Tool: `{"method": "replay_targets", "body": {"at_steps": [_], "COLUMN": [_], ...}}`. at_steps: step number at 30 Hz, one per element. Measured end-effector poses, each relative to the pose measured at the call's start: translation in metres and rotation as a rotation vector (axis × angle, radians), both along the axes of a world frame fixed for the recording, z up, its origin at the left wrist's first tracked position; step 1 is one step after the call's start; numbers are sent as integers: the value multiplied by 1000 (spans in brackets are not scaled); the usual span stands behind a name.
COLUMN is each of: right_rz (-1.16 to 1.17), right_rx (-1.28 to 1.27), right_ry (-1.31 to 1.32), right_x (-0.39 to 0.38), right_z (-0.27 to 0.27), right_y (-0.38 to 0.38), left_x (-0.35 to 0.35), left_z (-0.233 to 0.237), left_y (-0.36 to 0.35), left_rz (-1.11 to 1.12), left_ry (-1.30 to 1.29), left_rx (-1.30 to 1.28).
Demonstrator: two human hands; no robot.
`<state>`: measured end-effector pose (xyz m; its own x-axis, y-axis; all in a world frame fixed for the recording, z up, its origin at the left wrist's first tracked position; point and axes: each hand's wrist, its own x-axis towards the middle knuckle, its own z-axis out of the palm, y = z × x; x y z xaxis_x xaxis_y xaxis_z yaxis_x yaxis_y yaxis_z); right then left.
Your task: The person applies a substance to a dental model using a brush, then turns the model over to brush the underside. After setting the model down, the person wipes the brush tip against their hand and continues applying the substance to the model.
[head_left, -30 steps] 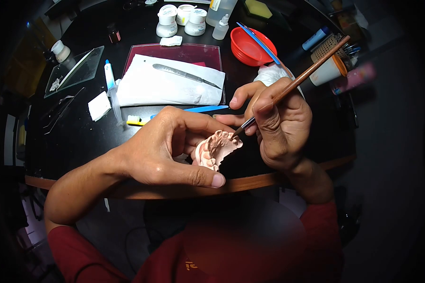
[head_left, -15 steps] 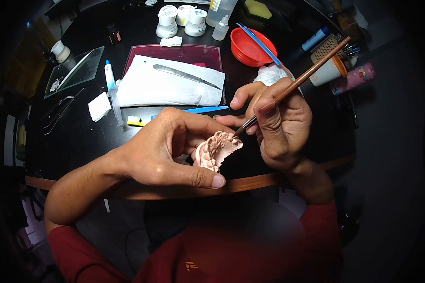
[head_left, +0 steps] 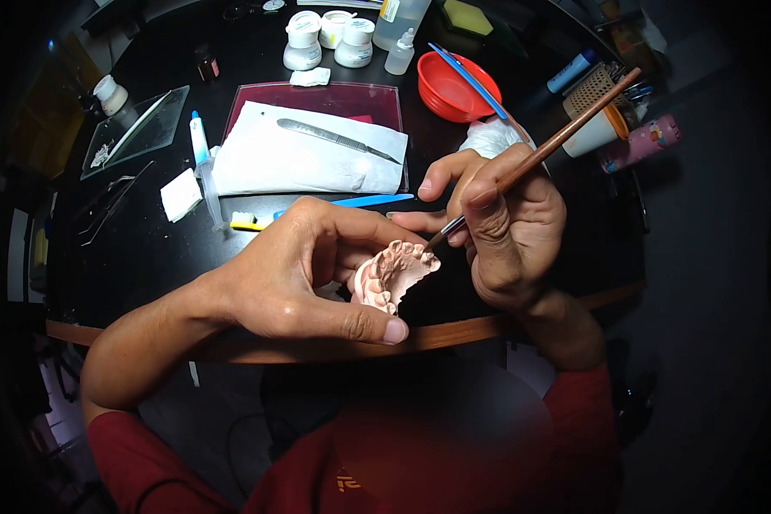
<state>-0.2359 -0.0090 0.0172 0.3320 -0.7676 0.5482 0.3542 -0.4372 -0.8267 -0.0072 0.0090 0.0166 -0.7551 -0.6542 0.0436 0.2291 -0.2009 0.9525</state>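
On the left of the worktop point(head_left: 128, 265), the tweezers point(head_left: 107, 206) lay near a glass slab point(head_left: 170, 117) that bore a white stick point(head_left: 140, 127); a small jar point(head_left: 110, 94) stood just beyond it. Next came a white pad point(head_left: 180, 194), a syringe point(head_left: 212, 197) and the yellow head of a toothbrush point(head_left: 245, 222). The left hand point(head_left: 291, 278) was in front of these, its grip clamped on a dental model point(head_left: 398, 272), thumb along the near side and fingers behind. Beyond that hand, a scalpel point(head_left: 330, 139) rested on white paper point(head_left: 300, 171), which partly covered a maroon slab point(head_left: 317, 96). The model was above the worktop's near edge, its teeth tilted toward the right hand point(head_left: 510, 223). That hand's grip was pinched together on a wooden brush point(head_left: 565, 134), whose tip was at the model's right-end teeth; whether it pressed on them could not be told. Beyond stood a red bowl point(head_left: 437, 101), and farther right a white cup point(head_left: 589, 134) and a pink container point(head_left: 647, 144).
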Motion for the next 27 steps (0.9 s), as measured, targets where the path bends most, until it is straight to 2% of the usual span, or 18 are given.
{"method": "replay_targets", "body": {"at_steps": [7,12,27], "right_rz": [17,-55,-41], "right_rx": [24,-62,-22], "right_ry": [-21,165,77], "right_x": [0,-2,-2], "right_z": [-1,6,-1], "right_y": [1,0,0], "left_x": [-1,0,0], "left_z": [-1,-1,-1], "left_y": [1,1,1], "left_rz": [17,3,-1], "left_ry": [25,6,-4], "left_rx": [-29,-8,-16]}}
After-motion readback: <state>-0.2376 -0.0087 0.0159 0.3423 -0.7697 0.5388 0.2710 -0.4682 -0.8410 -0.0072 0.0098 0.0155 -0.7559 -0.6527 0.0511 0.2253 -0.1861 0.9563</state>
